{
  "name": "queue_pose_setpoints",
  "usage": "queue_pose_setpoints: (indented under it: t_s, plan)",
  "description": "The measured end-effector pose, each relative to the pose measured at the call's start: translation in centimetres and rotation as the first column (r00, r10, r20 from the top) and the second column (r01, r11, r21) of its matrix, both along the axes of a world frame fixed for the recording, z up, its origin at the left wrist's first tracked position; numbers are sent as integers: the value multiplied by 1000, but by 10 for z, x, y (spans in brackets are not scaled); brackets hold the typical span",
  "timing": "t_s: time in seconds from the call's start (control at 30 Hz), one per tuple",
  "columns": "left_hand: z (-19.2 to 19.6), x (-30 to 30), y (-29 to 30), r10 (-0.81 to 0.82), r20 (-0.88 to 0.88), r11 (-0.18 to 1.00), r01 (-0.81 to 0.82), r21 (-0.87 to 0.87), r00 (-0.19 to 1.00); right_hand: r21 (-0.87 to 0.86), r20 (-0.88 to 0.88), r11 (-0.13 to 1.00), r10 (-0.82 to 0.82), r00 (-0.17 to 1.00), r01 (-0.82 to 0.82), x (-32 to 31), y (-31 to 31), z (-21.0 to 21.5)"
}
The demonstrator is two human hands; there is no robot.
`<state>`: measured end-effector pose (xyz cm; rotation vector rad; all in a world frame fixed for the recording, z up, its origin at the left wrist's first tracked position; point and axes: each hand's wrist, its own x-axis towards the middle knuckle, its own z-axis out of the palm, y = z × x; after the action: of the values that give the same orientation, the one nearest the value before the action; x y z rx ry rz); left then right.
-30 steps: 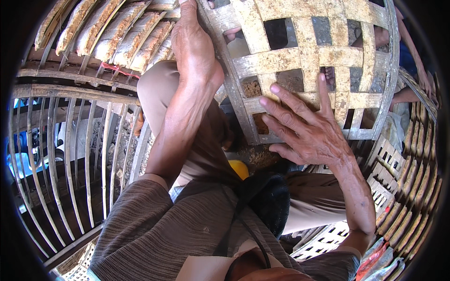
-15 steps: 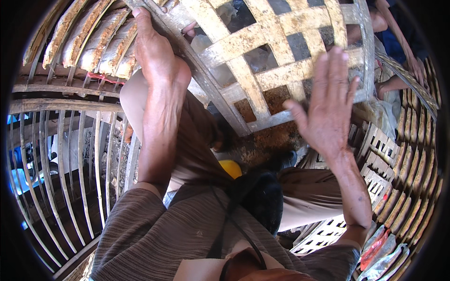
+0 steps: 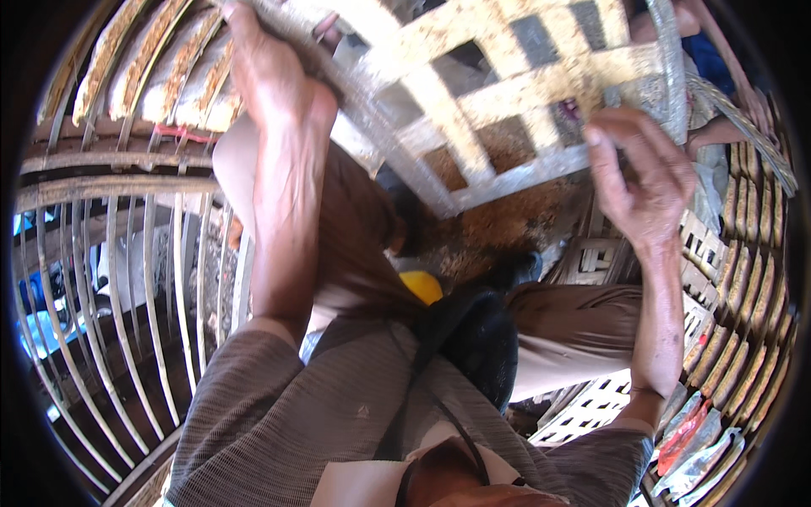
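Fingers of our left hand (image 3: 277, 80) are closed round the left rail of a woven slatted panel (image 3: 568, 74), mostly hidden by it, and our left forearm (image 3: 287, 211) rises steeply. On our shirt (image 3: 338, 439) sits a pale mark (image 3: 363, 411), too small to make out. We have the panel tilted at top centre, one corner pointing toward us. Farther right, our right forearm (image 3: 659, 313) stands upright; our right hand (image 3: 649, 179) has its fingers loosely bent by the panel's lower right, thumb tip near index tip, and we cannot tell whether they grip anything.
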<state>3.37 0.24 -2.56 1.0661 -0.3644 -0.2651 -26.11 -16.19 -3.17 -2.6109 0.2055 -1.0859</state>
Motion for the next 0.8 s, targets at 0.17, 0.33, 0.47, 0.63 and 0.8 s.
queue_pose_setpoints:
  t_s: [0.17, 0.33, 0.47, 0.63, 0.8]
  plan:
    - [6, -10, -10, 54, -78, 995, -61, -80, 995, -374, -196, 901, 152, 969, -217, 0, 46, -28]
    - [8, -10, -5, 20, -116, 1000, -22, -20, 993, -419, -498, 802, 188, 847, -425, 8, 71, -42]
    - [8, -6, -4, 1, -150, 1000, -2, -5, 989, -371, -455, 794, 296, 840, -481, 7, 66, -53]
    - [6, -6, -5, 41, -108, 998, -45, -35, 993, -356, -478, 761, 352, 805, -543, 9, 67, -51]
    - [7, -4, 4, -13, -153, 997, 25, 73, 988, -458, -338, 748, 353, 872, -480, 4, 61, -27]
